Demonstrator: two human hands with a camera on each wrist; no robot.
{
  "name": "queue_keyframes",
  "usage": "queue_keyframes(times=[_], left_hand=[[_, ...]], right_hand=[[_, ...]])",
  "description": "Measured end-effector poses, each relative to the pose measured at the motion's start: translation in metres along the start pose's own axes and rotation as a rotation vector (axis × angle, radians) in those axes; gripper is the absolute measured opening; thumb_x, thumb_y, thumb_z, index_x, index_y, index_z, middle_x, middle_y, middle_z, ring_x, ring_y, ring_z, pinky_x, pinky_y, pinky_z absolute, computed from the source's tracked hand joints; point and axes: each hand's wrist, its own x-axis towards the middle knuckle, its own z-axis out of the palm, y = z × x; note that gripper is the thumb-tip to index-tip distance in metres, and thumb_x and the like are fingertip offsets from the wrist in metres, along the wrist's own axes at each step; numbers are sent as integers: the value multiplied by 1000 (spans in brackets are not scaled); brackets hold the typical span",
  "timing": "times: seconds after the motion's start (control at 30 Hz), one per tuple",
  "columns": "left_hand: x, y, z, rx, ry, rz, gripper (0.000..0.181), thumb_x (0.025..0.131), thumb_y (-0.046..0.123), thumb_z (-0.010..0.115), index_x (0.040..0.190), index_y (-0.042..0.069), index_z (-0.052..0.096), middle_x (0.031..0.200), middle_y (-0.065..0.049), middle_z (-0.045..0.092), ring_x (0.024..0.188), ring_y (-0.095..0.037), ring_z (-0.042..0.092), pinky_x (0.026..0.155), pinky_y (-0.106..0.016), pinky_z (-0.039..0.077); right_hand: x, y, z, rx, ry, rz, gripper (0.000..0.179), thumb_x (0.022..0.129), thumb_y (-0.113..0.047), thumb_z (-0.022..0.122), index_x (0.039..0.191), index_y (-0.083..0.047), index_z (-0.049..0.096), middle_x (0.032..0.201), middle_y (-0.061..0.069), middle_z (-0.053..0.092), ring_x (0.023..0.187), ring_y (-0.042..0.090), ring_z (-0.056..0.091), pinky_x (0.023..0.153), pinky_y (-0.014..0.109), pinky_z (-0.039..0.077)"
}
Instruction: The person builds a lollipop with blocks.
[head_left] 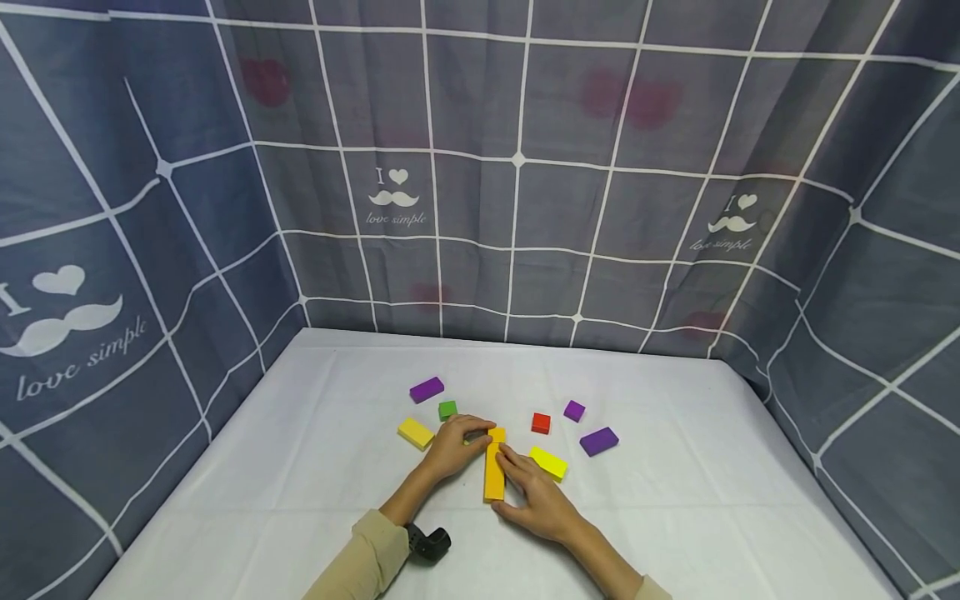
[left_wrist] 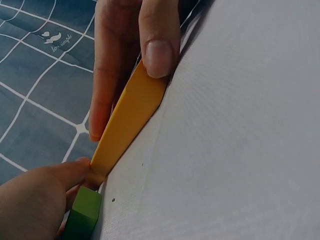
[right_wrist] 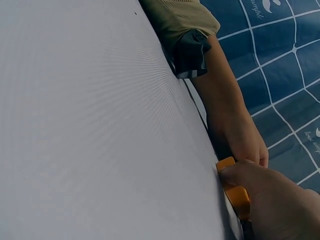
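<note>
Beige sleeve (head_left: 367, 554) and forearm come in lowest from my side, with a black curved device (head_left: 430, 544) at the left wrist. Past it, the person's two hands work close to each other without meeting, over a white cloth-covered table (head_left: 300, 500). Between them lies a long orange block (head_left: 493, 479), pointing away from the person, with a small orange block (head_left: 497, 435) at its far end, the two seeming to touch. The left hand (head_left: 453, 446) pinches the small one between thumb and finger. The right hand (head_left: 536, 496) grips the long one, its thumb at the near end and its fingers along the right side towards the far end. From the left wrist, a green block (left_wrist: 84, 212) shows close beside the left hand; I cannot tell which piece on the table it is.

Other blocks lie scattered around. Left of the orange pair are a yellow block (head_left: 416, 433) near the left hand and, farther off, a purple block (head_left: 427, 389). To the right, another yellow block (head_left: 549, 463) sits just beside the right hand, with a small red block (head_left: 541, 423), a small purple block (head_left: 574, 410) and a longer purple block (head_left: 599, 442) beyond. Grey checked curtains (head_left: 480, 200) enclose the table.
</note>
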Motion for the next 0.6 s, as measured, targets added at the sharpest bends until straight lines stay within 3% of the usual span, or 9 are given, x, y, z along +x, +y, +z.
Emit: queue_keyframes(times=[0.3,0.6], left_hand=[[0,0,0,-9,-9,-19,24,87,22,64,110,14,68,109,1,65,106,-20,52,93,-41,42],[-1,0,-1,-5,-7,0,25,88,22,63,110,12,68,109,0,65,106,-20,53,92,-41,43]], right_hand=[[0,1,1,-24,18,29,69,86,-52,56,135,-5,46,145,4,36,128,26,38,102,46,34],[3,2,5,-1,53,54,61,94,-45,47,139,-5,40,146,3,34,127,21,40,102,45,34]])
